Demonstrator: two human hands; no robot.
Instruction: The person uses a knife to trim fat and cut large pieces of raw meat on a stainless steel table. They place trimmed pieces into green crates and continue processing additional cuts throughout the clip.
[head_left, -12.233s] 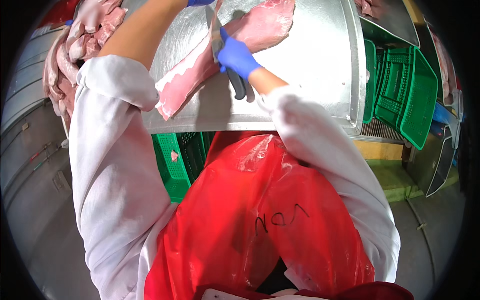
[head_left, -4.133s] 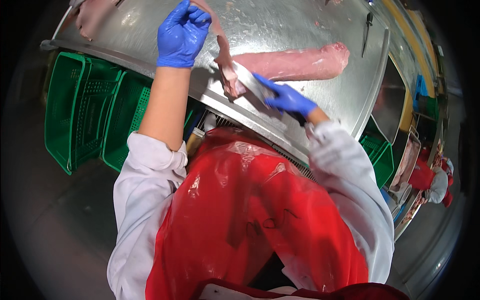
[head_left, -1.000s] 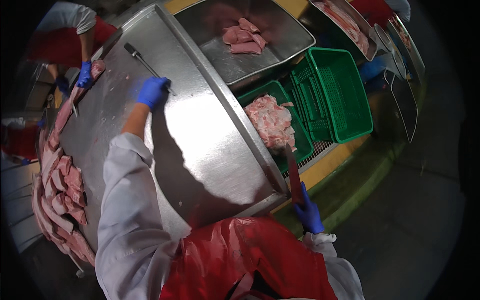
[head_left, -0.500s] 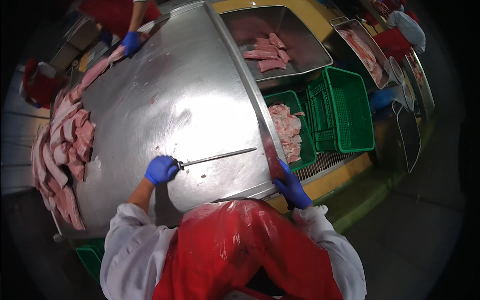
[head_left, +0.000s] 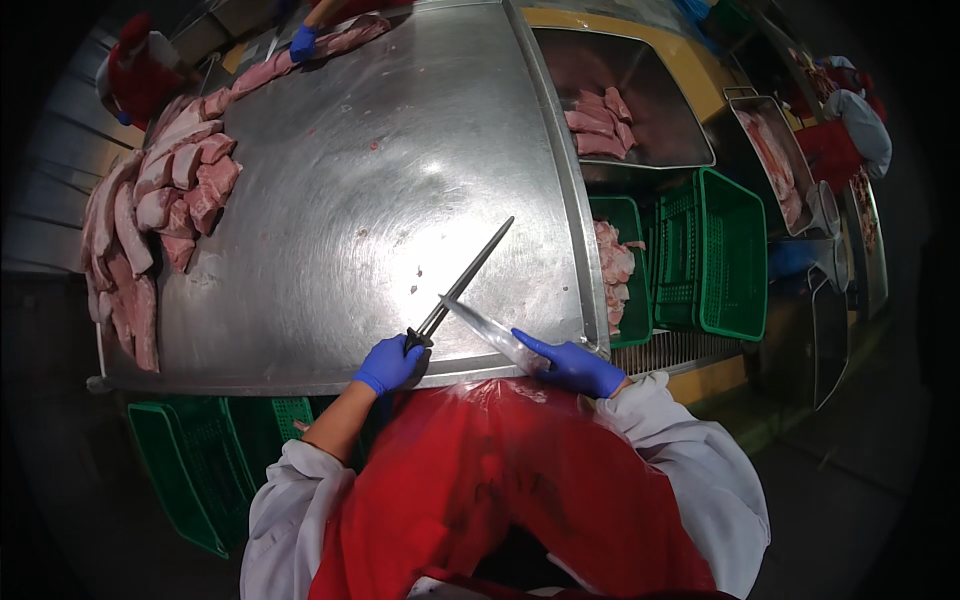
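My left hand point(head_left: 390, 364), in a blue glove, is closed round the dark handle of a sharpening steel point(head_left: 478, 258). The rod slants up and to the right over the metal table point(head_left: 320, 210). In my right hand point(head_left: 577, 369), also gloved in blue, is a knife point(head_left: 497, 338) with a broad blade. Its handle is hidden in my fist. The blade points up and left, and its tip end crosses the lower part of the steel rod near the handle.
Several cuts of pink meat point(head_left: 205, 190) are heaped at the table's left. At the far edge a co-worker's gloved hand point(head_left: 303, 43) rests on a long strip. A metal tub point(head_left: 680, 140) with meat and green crates point(head_left: 735, 250) stand on the right; more green crates point(head_left: 180, 470) are below left.
The knife has come from the table's right edge onto the steel. The steel has tilted upward, and my left hand has moved right. My view has shifted, and the co-worker's hand lies farther along the strip.
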